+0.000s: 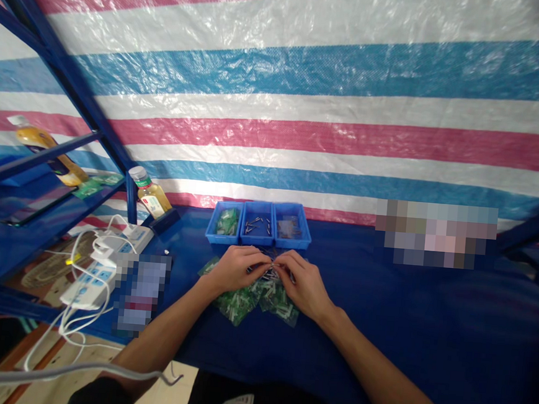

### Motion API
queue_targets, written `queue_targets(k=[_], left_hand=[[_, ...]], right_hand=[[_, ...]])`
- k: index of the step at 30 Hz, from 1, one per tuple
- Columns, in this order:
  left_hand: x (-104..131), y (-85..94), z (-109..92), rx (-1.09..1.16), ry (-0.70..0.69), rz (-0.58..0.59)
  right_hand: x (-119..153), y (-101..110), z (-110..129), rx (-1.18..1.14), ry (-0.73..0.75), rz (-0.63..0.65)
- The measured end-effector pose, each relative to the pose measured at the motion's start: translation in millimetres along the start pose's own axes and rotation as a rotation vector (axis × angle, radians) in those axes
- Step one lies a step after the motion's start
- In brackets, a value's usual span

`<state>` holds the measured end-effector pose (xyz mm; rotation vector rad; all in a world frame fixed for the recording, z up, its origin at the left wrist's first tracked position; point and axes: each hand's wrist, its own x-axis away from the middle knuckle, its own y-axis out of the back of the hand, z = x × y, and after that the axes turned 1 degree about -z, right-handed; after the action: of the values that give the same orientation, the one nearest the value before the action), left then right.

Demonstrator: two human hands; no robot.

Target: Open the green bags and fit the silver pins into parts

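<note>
My left hand (239, 268) and my right hand (304, 282) meet over the blue table, fingertips pinched close together. Whatever small thing is between them is too fine to make out. Beneath and around my fingers lie small metal pieces, partly hidden by the hands. Green-tinted clear packets (238, 304) with light pieces inside spread under my left wrist, and more such packets (284, 304) lie below my right hand. Just beyond stand three blue bins: the left bin (221, 240) holds green packets, the middle bin (256, 242) thin metal pieces, the right bin (293, 244) clear packets.
White power strips (86, 287) with tangled cables are on the left, beside a blurred-out item (143, 292). A bottle (151, 196) leans near the blue frame post (130, 194). A striped plastic sheet (302, 136) hangs behind. Another blurred-out patch (435, 234) is at back right.
</note>
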<state>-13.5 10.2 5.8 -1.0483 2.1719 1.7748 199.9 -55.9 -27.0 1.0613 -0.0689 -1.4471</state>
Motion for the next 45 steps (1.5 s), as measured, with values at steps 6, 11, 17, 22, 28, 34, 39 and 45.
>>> queue_targets(k=[6,11,17,22,28,34,39,45], left_hand=[[0.8,-0.1,2.1,-0.001,0.003,-0.005],[2.3,-0.4,5.6,-0.013,0.012,-0.034],[2.8,2.5,8.0,-0.035,0.035,-0.061],[3.1,3.9,8.1,-0.050,0.049,-0.061],[3.8,4.0,10.1,-0.050,0.071,-0.047],[3.0,4.5,8.2,-0.032,0.086,-0.045],[4.0,-1.3,10.4,-0.014,0.338,-0.239],[4.5,0.1,20.6,0.066,0.689,-0.366]], right_hand=[[0.7,-0.7,-0.8,0.006,-0.017,-0.011],[-0.1,0.9,-0.3,0.007,-0.022,-0.031],[-0.9,3.2,-1.1,0.012,-0.033,-0.047],[-1.4,3.8,-1.4,0.020,-0.042,-0.051],[-1.8,4.7,0.2,0.020,-0.049,-0.049],[-2.3,6.1,1.1,0.024,-0.058,-0.058],[-1.9,5.8,-1.7,0.006,-0.119,-0.078],[-0.2,1.8,-2.0,0.004,-0.114,-0.051]])
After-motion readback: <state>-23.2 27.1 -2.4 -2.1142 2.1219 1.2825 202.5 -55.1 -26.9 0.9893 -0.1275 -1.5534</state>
